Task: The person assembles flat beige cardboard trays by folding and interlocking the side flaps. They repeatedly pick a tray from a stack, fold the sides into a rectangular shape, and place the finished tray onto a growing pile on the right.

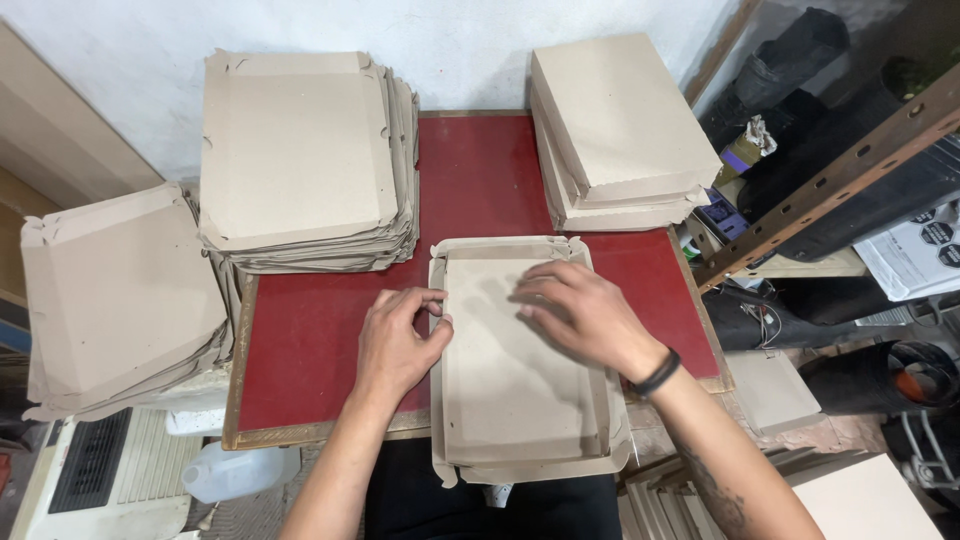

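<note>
Left hand (398, 340): palm down, fingers curled, thumb and forefinger pinched toward 1 o'clock. Right hand (585, 315): flat, fingers spread, pointing to 9 o'clock; dark band at wrist. Both forearms bare.

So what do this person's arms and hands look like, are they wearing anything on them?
Both hands are bare, with no gloves, and both forearms are uncovered; no sleeves show. The right hand has a black band around its wrist, and a dark tattoo runs along that forearm. The left hand and its arm show no band, ring or marking.
</note>
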